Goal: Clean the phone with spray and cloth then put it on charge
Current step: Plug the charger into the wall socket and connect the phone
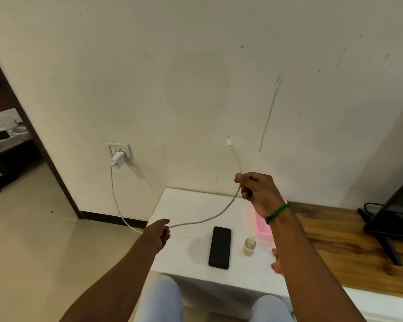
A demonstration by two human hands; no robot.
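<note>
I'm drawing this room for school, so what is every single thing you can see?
table: one, white, against the wall
phone: one, black, flat on the table
spray bottle: one, yellowish, right of the phone
tray: one, pink, behind the spray bottle
cloth: one, orange, partly behind the right arm
charger: one, white, in the wall socket
cable: one, white, runs from the charger, free end in the air
wooden top: one, brown, right of the table
screen: one, black, on the wooden top
wristband: one, green, right wrist
left hand: one, grips the cable low
right hand: one, holds the cable up high
</note>
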